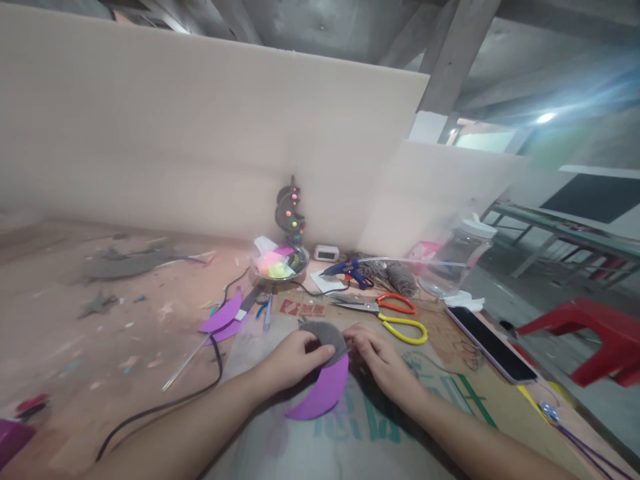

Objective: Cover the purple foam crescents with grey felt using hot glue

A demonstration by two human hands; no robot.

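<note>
My left hand (295,363) grips a grey felt piece (327,333) with a rounded outline, its thumb lying across the top. A purple crescent (325,393) sticks out below the grey piece, its pointed end towards me. Whether the two are joined cannot be seen. On the other side, my right hand (377,360) has its fingers pinched together at the right edge of the grey piece. Both hands are over a printed cardboard sheet (425,380). Just beyond them lie scissors (377,310) with one orange and one yellow handle.
A blue glue gun (350,270) rests behind the scissors, beside grey yarn (400,277). Further left stand a bowl of scraps (300,270) and a dark crescent decoration (290,210). More purple crescents (225,317) lie left. At right are a phone (493,343) and clear jar (457,257).
</note>
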